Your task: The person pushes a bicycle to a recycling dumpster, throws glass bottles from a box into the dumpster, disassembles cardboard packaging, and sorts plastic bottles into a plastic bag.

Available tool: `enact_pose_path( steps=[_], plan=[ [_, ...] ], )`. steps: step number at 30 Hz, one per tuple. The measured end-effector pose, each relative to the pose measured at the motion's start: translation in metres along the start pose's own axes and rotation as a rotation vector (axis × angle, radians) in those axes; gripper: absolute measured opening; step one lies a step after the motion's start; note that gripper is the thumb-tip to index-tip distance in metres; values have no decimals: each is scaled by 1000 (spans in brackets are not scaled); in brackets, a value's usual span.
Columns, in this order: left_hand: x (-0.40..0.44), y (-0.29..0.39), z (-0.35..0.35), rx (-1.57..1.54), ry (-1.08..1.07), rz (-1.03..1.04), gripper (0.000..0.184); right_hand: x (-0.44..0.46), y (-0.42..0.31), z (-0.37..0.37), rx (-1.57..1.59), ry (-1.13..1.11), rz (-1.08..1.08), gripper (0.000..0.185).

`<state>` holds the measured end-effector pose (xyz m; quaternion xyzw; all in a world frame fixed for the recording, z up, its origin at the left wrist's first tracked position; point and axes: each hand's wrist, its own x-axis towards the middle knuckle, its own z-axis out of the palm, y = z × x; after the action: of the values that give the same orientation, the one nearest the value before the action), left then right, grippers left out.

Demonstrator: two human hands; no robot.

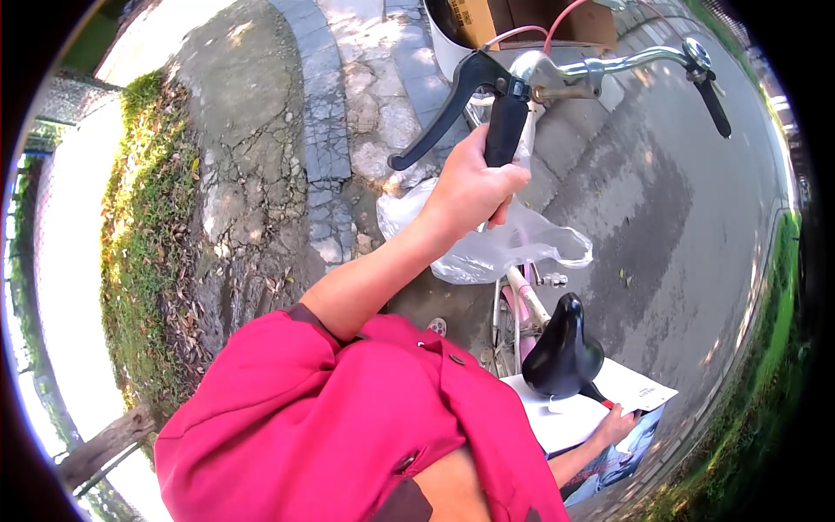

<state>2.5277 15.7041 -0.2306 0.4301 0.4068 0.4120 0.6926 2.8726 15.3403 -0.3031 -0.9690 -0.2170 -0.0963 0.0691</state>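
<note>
While the left hand (477,184) closes around the black handlebar grip (505,130) at the upper centre of the frame, beside the long brake lever (448,115), a clear plastic bag (483,250) hangs just below it. Toward the lower right, the right hand (616,426) rests its bent fingers at the edge of a white board (557,422), near a red strip (595,394); whether they pinch the board or the strip cannot be told. The board lies behind and partly beneath the black saddle (564,352). An open cardboard box (570,24) sits at the top.
</note>
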Motion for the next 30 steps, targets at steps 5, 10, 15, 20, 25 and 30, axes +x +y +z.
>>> enact_pose_path(
  steps=[5, 10, 15, 20, 25, 30],
  plan=[
    [55, 28, -51, -2, 4, 1, 27, 11, -75, 14, -105, 5, -54, 39],
    [116, 52, -104, 23, 61, -22, 29, 17, -168, 27, -176, 68, -32, 39],
    [187, 94, -158, 59, 122, 6, 20, 40, -259, 57, -220, 89, -117, 31],
    [275, 139, -223, 66, 172, 19, 21, 71, -368, 88, -201, 210, -288, 26],
    [359, 191, -299, 30, 221, -16, 25, 90, -525, 61, -170, 390, -678, 23],
    [424, 246, -386, 79, 206, 7, 26, 83, -645, 36, 0, 381, -765, 14]
  ],
)
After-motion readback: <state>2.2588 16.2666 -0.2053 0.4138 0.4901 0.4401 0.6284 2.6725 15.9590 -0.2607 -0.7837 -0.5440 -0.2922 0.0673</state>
